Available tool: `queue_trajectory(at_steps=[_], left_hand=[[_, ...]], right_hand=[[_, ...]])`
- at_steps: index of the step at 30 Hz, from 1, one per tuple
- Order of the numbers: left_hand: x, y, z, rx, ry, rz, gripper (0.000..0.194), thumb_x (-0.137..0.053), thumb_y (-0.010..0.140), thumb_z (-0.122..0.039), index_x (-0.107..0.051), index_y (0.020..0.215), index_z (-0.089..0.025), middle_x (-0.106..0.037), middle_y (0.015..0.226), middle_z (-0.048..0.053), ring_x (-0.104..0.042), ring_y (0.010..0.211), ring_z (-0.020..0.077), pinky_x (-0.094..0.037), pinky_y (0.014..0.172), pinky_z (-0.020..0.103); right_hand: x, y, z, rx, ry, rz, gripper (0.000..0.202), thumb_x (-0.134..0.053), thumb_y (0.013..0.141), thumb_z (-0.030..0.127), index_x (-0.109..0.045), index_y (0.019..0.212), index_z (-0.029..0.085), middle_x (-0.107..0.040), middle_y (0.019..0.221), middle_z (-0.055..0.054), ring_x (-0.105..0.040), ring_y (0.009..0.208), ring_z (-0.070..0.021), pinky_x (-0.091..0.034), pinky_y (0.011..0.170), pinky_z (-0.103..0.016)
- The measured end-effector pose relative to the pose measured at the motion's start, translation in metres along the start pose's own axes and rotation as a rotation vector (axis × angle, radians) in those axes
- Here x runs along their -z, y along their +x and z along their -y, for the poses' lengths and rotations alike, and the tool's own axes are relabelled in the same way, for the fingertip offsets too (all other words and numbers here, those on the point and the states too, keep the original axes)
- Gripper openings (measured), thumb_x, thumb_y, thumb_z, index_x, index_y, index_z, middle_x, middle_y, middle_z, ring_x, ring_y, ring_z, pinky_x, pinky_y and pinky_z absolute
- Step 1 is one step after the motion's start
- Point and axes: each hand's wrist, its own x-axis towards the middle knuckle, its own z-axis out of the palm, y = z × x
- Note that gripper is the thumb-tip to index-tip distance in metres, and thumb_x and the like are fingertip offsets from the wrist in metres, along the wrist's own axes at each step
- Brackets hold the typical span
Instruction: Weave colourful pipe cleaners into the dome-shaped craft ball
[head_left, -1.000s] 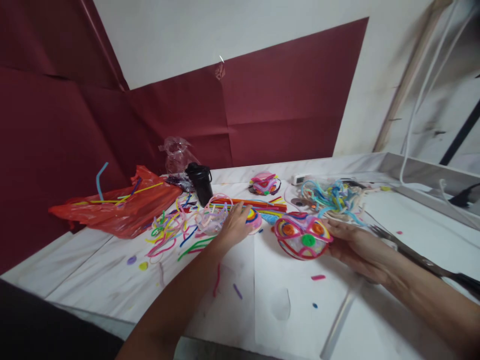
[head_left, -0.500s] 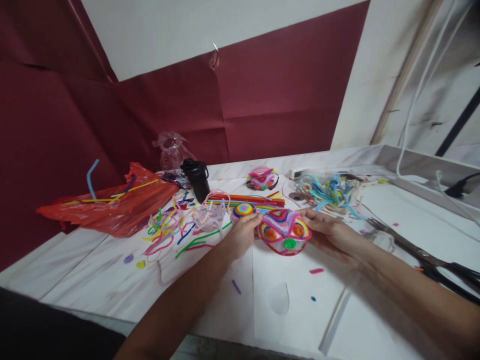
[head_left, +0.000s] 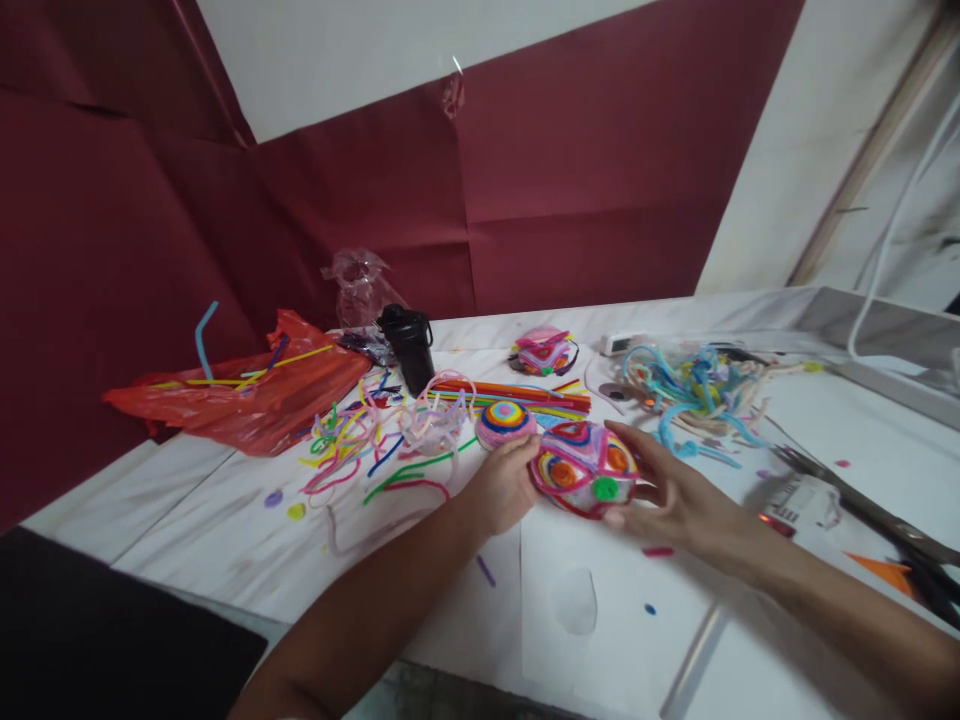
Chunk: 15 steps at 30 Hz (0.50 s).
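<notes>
Between my hands is a small rounded pipe-cleaner mask (head_left: 581, 465), pink with two orange eye spots and a green spot low in the middle. My left hand (head_left: 510, 485) grips its left edge. Around its right side curl the fingers of my right hand (head_left: 660, 490), thumb at the lower edge. Just behind my left hand lies a round dome (head_left: 506, 422) of coloured rings. A similar mask (head_left: 544, 352) with dark straps sits farther back. Below my hands a clear oval piece (head_left: 576, 602) lies on the white sheet.
Loose pipe cleaners (head_left: 390, 440) are strewn at the left, beside a red plastic bag (head_left: 255, 405). A black bottle (head_left: 409, 350) stands behind them. Bundled pipe cleaners (head_left: 517, 395) lie mid-table, a blue tangle (head_left: 697, 390) farther right. Large scissors (head_left: 862, 510) lie by my right forearm.
My right hand has shifted from the mask's upper right edge to wrap its right side, with the thumb lower. The mask is tilted slightly differently. The view has swung a little left.
</notes>
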Motion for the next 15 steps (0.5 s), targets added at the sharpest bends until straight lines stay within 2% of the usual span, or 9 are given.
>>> queue_trajectory(at_steps=[2,5,7,9,11,13,15], left_hand=[[-0.003,-0.002,0.001,0.005,0.003,-0.01,0.008,-0.072,0.078,-0.022,-0.068,0.081,-0.016,-0.074,0.088,0.007,-0.066,0.106,0.0258,-0.046,0.101,0.04],[-0.007,-0.005,-0.001,0.017,0.032,0.0,0.014,-0.071,0.08,-0.026,-0.068,0.089,-0.016,-0.073,0.091,0.008,-0.067,0.103,0.0249,-0.047,0.099,0.039],[-0.008,-0.006,-0.005,0.042,0.104,0.035,0.022,-0.068,0.083,-0.035,-0.067,0.094,-0.016,-0.072,0.093,0.009,-0.067,0.101,0.0256,-0.048,0.096,0.041],[-0.006,-0.003,-0.013,0.004,0.298,0.037,0.034,-0.059,0.086,-0.05,-0.064,0.093,-0.017,-0.071,0.091,0.01,-0.067,0.096,0.0262,-0.05,0.091,0.042],[0.001,0.004,-0.022,-0.139,0.552,-0.024,0.041,-0.054,0.086,-0.058,-0.062,0.09,-0.019,-0.069,0.09,0.009,-0.066,0.095,0.0258,-0.05,0.09,0.042],[0.01,0.014,-0.032,-0.291,0.737,-0.103,0.033,-0.067,0.08,-0.049,-0.062,0.095,-0.02,-0.067,0.104,0.009,-0.061,0.108,0.0263,-0.043,0.102,0.042],[0.022,0.026,-0.039,-0.538,1.208,-0.21,0.04,-0.072,0.074,-0.04,-0.062,0.109,-0.022,-0.059,0.127,0.011,-0.049,0.126,0.0289,-0.031,0.113,0.043]], right_hand=[[-0.007,0.0,-0.004,0.032,-0.041,-0.052,0.106,-0.086,0.057,0.052,-0.034,0.144,0.022,-0.054,0.139,-0.017,-0.06,0.116,-0.0352,-0.056,0.092,-0.047],[-0.014,0.002,-0.007,0.069,-0.006,-0.093,0.098,-0.088,0.056,0.049,-0.04,0.137,0.023,-0.059,0.133,-0.015,-0.062,0.113,-0.0337,-0.057,0.09,-0.043],[-0.015,0.002,-0.005,0.095,0.017,-0.124,0.092,-0.088,0.057,0.048,-0.043,0.134,0.024,-0.061,0.131,-0.014,-0.063,0.112,-0.0329,-0.057,0.089,-0.041],[-0.014,0.001,0.0,0.095,0.037,-0.161,0.088,-0.087,0.059,0.047,-0.044,0.133,0.024,-0.062,0.129,-0.012,-0.063,0.11,-0.0317,-0.057,0.087,-0.039],[-0.01,0.0,0.007,0.079,0.051,-0.157,0.085,-0.087,0.06,0.045,-0.045,0.131,0.025,-0.062,0.128,-0.011,-0.064,0.109,-0.0307,-0.057,0.088,-0.038],[-0.004,-0.002,0.013,0.074,0.05,-0.138,0.083,-0.087,0.059,0.043,-0.046,0.129,0.024,-0.062,0.128,-0.011,-0.063,0.11,-0.0311,-0.056,0.09,-0.038],[0.003,-0.004,0.014,0.06,0.028,-0.136,0.084,-0.087,0.058,0.043,-0.046,0.129,0.024,-0.061,0.13,-0.012,-0.062,0.113,-0.0323,-0.055,0.091,-0.038]])
